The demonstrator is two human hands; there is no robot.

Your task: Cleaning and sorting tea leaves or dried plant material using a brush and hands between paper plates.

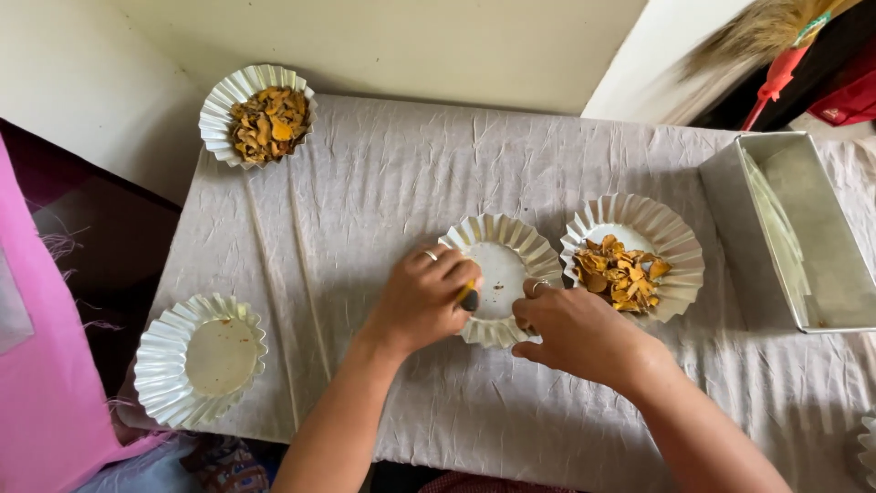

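Observation:
My left hand [422,298] rests on the near left rim of an almost empty fluted silver paper plate [507,239], its fingers curled around a small yellow and dark object [468,296]. My right hand [568,328] lies at the plate's near right rim with fingers bent; what it holds, if anything, is hidden. Just to the right stands a second fluted plate [671,236] holding a heap of orange-yellow dried pieces [620,271].
A third fluted plate [217,111] with dried pieces sits at the table's far left corner. An empty one [162,358] sits at the near left edge. A rectangular metal tin [803,228] stands at the right. Creased pale cloth [383,183] covers the table. Pink fabric [36,365] hangs left.

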